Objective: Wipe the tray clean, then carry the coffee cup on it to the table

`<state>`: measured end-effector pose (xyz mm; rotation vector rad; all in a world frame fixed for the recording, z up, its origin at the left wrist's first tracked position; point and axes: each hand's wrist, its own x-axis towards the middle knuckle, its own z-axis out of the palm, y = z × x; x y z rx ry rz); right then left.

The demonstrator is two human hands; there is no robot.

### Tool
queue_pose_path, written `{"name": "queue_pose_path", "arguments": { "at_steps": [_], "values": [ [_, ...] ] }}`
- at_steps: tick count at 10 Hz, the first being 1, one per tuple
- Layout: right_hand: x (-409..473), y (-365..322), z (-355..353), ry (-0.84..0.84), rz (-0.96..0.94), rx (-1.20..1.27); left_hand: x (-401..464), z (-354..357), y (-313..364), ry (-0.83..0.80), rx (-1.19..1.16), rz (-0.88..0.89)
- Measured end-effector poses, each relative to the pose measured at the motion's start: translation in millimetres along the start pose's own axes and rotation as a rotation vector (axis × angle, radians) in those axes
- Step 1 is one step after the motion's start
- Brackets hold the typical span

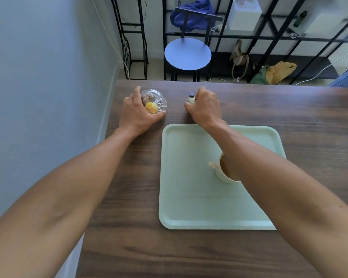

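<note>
Left hand gripped clear glass jar, right hand clenched around small bottle, both beyond green tray on worktop; coffee cup sat on tray

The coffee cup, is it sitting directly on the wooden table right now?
No, the coffee cup stands on the green tray, partly hidden by the right forearm.
</note>
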<state>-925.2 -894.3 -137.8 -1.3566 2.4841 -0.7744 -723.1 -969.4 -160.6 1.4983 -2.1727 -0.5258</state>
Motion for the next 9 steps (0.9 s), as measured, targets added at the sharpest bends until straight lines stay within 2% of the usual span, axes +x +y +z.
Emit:
{"name": "queue_pose_path", "arguments": {
  "at_steps": [4,5,6,7,9],
  "values": [
    [-9,-7,-12,0.072,0.018,-0.066,-7,-9,5,0.021,-0.005,-0.008],
    [-16,-4,-26,0.115,-0.028,-0.093,-9,-22,14,0.045,0.060,0.034],
    [-24,5,-42,0.081,-0.054,-0.110,-12,-35,29,0.059,0.173,0.129],
    [-36,14,-59,0.019,-0.040,-0.144,-21,-47,47,0.003,0.257,0.201],
    [-70,38,-97,0.083,-0.060,-0.145,-57,-52,80,-0.042,0.352,0.263]
  ]
}}
